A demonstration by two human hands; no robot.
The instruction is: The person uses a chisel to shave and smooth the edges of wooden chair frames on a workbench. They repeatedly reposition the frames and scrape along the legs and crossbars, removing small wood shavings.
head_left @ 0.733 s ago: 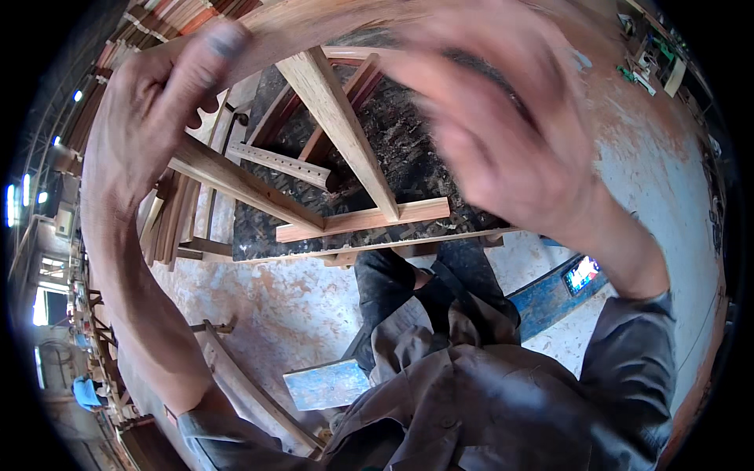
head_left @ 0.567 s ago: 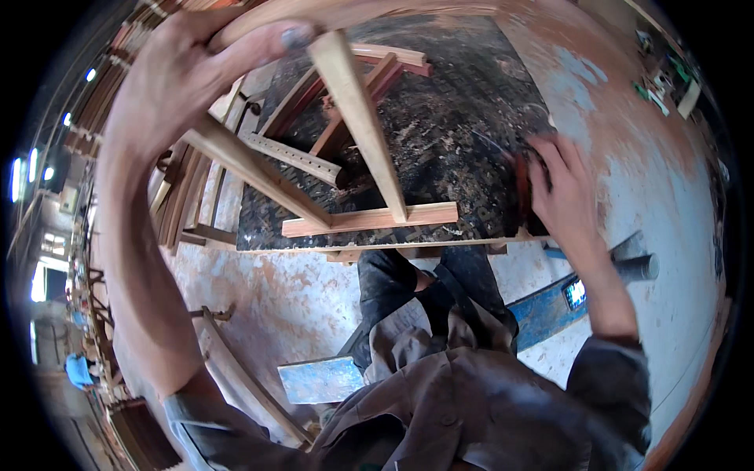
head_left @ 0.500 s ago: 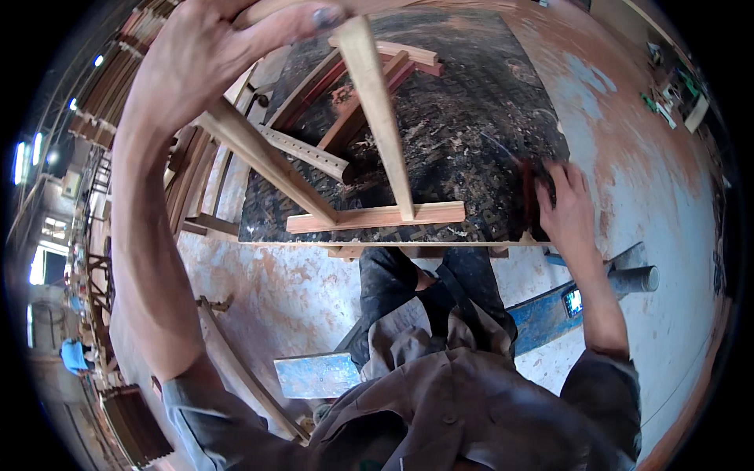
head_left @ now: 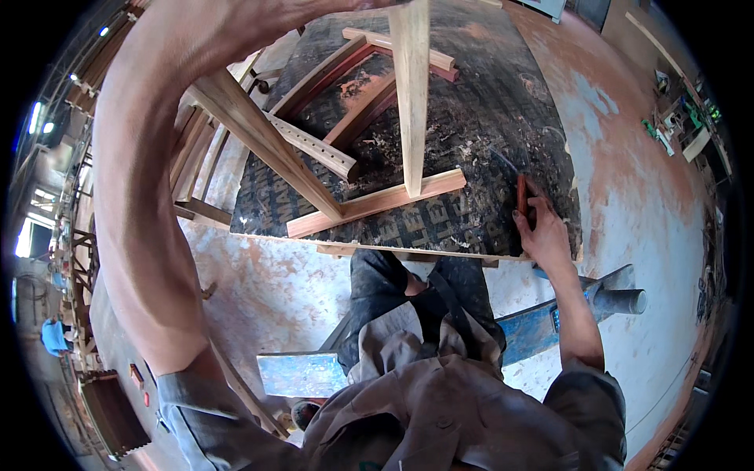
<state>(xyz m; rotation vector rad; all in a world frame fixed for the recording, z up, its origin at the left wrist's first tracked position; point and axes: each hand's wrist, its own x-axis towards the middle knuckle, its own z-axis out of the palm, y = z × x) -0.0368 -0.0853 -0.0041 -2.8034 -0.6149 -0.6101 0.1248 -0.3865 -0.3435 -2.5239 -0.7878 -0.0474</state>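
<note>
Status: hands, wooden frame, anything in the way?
Left hand at pale frame, partly out of view. Right hand on red-handled tool. Frame on black board, curved frame beyond.

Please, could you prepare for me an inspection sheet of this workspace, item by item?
Surface: dark printed board, scattered with wood shavings.
Job's things: pale frame, its two legs meeting a crosspiece; orange-handled tool at the board's right side.
Clutter: curved wooden piece and strip with holes, behind the crosspiece.
Grips: right hand closed on the tool's handle; left hand partly cut off by the top edge, its hold unclear.
Cables: nothing seen that is clearly a cable.
Surroundings: patchy floor, worn blue plank, person in blue far left.
</note>
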